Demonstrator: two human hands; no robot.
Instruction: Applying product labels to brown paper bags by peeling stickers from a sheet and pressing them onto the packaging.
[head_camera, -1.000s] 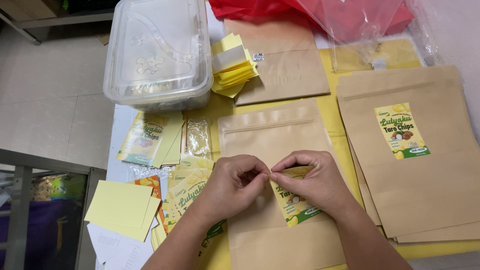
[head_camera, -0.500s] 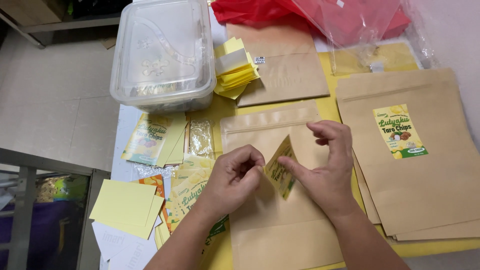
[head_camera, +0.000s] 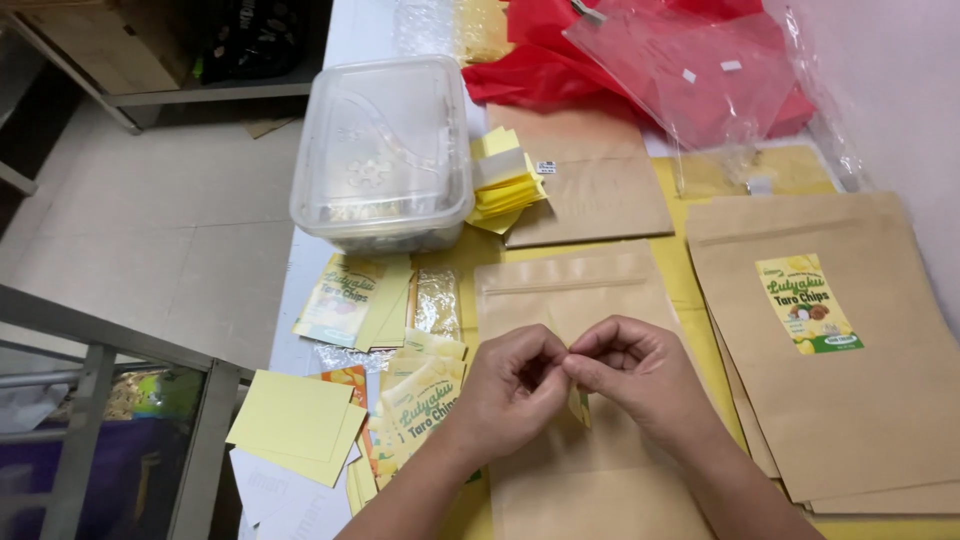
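My left hand (head_camera: 512, 385) and my right hand (head_camera: 640, 372) meet fingertip to fingertip over a plain brown paper pouch (head_camera: 570, 290) lying flat in front of me. Both pinch a small yellow-green sticker label (head_camera: 579, 405), seen almost edge-on and mostly hidden between the fingers. To the right lies a stack of brown pouches (head_camera: 860, 400), the top one bearing a yellow-green label (head_camera: 808, 302). Just left of my left hand is a pile of the same printed labels (head_camera: 415, 405).
A clear lidded plastic tub (head_camera: 385, 150) stands at the back left, with yellow backing papers (head_camera: 503, 180) beside it. More yellow papers (head_camera: 295, 420) lie at the table's left edge. Another brown pouch (head_camera: 590, 185) and red plastic bags (head_camera: 640, 60) sit behind.
The label was held up and turned between my hands half a second ago. Now both hands have closed together lower over the pouch, with the label nearly hidden between the fingertips.
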